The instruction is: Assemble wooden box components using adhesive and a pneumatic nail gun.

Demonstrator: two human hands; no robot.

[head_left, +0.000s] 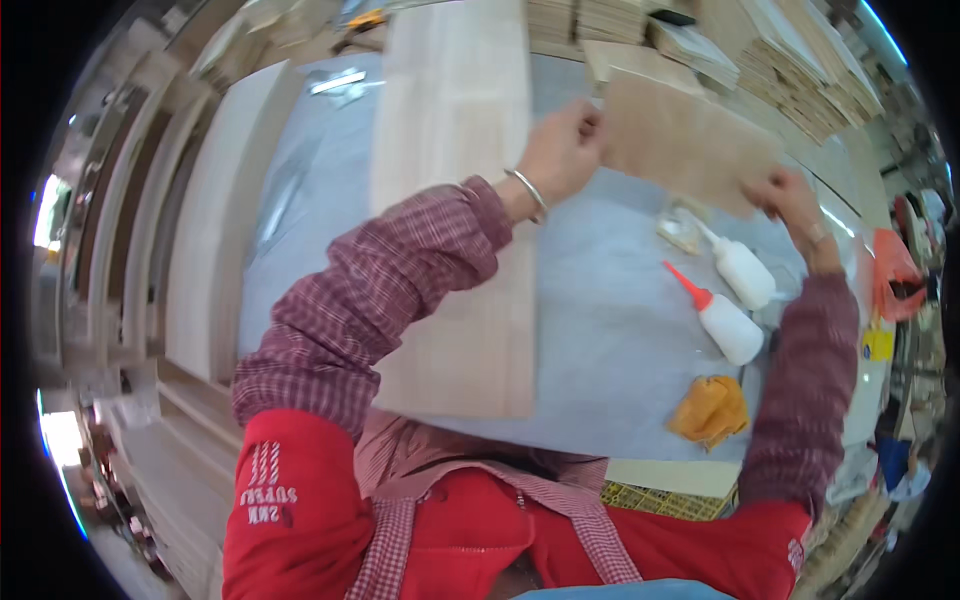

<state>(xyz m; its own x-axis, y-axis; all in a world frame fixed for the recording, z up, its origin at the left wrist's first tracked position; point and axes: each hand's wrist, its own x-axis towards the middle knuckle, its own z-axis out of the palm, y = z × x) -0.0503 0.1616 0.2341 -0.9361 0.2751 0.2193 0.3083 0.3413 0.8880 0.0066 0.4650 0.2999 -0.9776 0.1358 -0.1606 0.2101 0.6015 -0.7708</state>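
Note:
Between my two hands a thin brown rectangular sheet (690,140) is held up over the far right of the table; its material I cannot make out. My left hand (562,150), with a metal bangle at the wrist, is closed on the sheet's left edge. At the lower right corner, my right hand (795,205) pinches it. A long pale wooden board (455,300) lies lengthwise on the table beneath my left forearm. Nearest to my right forearm are a white squeeze bottle with a red nozzle (730,328) and a white squeeze bottle with a white nozzle (743,272).
A crumpled orange-yellow cloth (710,410) lies at the near right of the grey-covered table (610,350). Stacked wooden panels (800,60) stand at the far right. Along the left, upright boards (215,220) lean in a row. A red plastic bag (897,275) is at the right edge.

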